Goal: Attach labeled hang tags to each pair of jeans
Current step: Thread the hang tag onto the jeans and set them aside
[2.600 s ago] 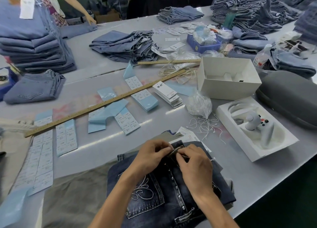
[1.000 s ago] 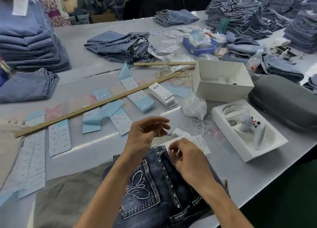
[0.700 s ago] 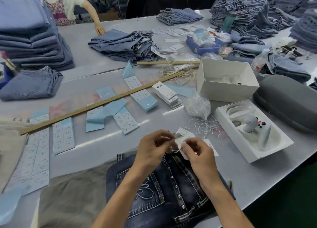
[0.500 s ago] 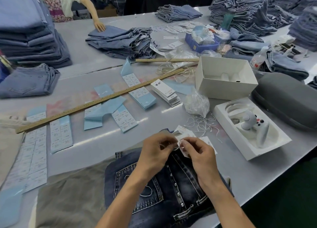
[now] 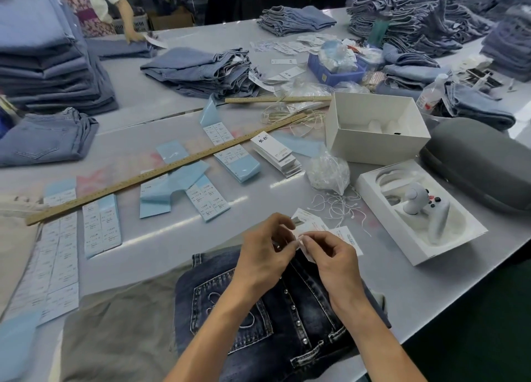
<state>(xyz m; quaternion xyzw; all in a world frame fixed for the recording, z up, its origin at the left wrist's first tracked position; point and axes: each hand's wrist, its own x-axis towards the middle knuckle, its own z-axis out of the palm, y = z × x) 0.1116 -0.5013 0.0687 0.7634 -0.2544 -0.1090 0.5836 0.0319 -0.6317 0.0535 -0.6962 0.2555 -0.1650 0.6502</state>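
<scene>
A dark blue pair of jeans (image 5: pixel 258 324) with studs and an embroidered back pocket lies at the table's near edge. My left hand (image 5: pixel 263 255) and my right hand (image 5: pixel 330 258) meet just above its waistband. Between their fingertips they pinch a white hang tag (image 5: pixel 309 223) and its thin string. The string itself is too fine to follow. More white tags (image 5: pixel 347 238) lie flat just behind my right hand. A stack of printed hang tags (image 5: pixel 275 156) sits further back, and loose white strings (image 5: pixel 339 206) lie beside a clear bag of strings (image 5: pixel 327 172).
Light blue label sheets (image 5: pixel 207 200) and a long wooden ruler (image 5: pixel 161 172) cover the left middle. An open white box (image 5: pixel 373 129), a white tray with a controller (image 5: pixel 416 209) and a grey case (image 5: pixel 482 163) stand right. Folded jeans stacks (image 5: pixel 201 71) fill the back; another person's hand (image 5: pixel 132 34) works there.
My hands have come together from apart, drawing the tag and string in over the waistband. The person at the far side has moved their hand onto folded jeans.
</scene>
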